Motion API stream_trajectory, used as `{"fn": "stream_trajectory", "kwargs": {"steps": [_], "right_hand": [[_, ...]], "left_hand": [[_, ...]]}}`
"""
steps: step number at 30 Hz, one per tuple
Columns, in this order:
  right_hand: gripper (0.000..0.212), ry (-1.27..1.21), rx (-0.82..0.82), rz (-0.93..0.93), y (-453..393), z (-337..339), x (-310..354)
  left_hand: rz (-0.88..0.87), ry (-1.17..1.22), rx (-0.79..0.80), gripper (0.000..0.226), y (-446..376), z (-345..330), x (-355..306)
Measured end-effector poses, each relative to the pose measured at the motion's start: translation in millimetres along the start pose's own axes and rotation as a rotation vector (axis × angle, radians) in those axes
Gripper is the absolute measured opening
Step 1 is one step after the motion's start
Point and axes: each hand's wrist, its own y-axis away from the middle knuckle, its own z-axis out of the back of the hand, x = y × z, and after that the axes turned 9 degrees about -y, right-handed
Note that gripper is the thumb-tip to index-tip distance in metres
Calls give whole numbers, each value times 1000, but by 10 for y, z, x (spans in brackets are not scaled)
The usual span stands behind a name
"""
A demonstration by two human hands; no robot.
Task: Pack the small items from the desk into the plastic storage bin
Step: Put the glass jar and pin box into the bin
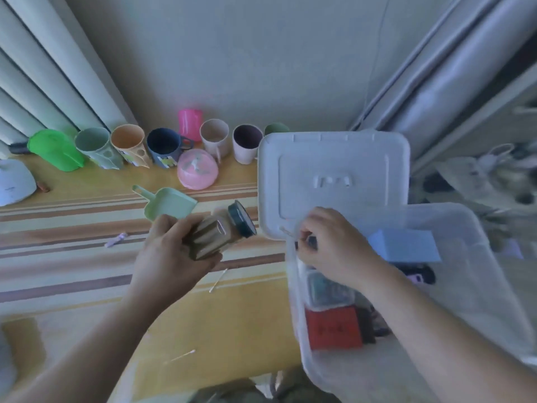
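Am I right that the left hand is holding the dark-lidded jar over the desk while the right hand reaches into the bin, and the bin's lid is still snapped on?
Not quite. The head view shows the lid is off, lying behind the open bin. The rest holds: the left hand holds the jar, and the right hand reaches into the bin.

Plain pale wall [261, 53] behind a striped yellow desk [72, 228], grey curtains [43, 68] on both sides.

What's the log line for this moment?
left hand: holds jar | right hand: at bin rim | lid: off
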Motion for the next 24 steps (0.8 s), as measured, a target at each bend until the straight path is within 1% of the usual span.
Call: {"fn": "stream_trajectory", "kwargs": {"steps": [2, 4, 6, 8, 10, 11, 14, 18, 19, 20, 21, 23, 24], "right_hand": [[10, 32, 22, -130, 379, 330, -396], [14, 89, 121, -271, 761, 517, -768], [7, 174, 314, -394, 1097, 555, -1073], [11, 230, 514, -480, 1343, 501, -1284], [15, 265, 660, -513, 1465, 433, -1431], [14, 299, 713, -510, 1502, 406, -1478], [10, 350, 782, -486, 1550, 317, -1609], [17, 305, 777, -468, 1503, 348, -1778], [19, 289, 753, -441, 1489, 409, -1806], [21, 281, 695, -404, 1481, 487, -1823], [20, 240, 570, -371, 1487, 568, -1835], [20, 33, 260, -316, 1549, 701, -1787], [32, -51, 180, -250, 1568, 752, -1714]], "left_hand": [[-83, 58, 15, 78, -17, -62, -518], [-171, 105, 25, 75, 10, -126, -1002], [-252, 128, 45, 74, 76, -205, -1425], [-317, 122, 76, 72, 175, -297, -1768], [-365, 87, 120, 71, 291, -415, -2019], [-378, 68, 149, 71, 352, -481, -2117], [-392, 30, 231, 72, 518, -687, -2317], [-388, -31, 288, 67, 676, -881, -2402], [-378, -44, 308, 66, 696, -906, -2410], [-369, -60, 327, 66, 706, -926, -2419], [-361, -79, 345, 66, 714, -942, -2429], [-347, -112, 375, 66, 715, -973, -2461], [-339, -119, 384, 65, 715, -994, -2482]]}}
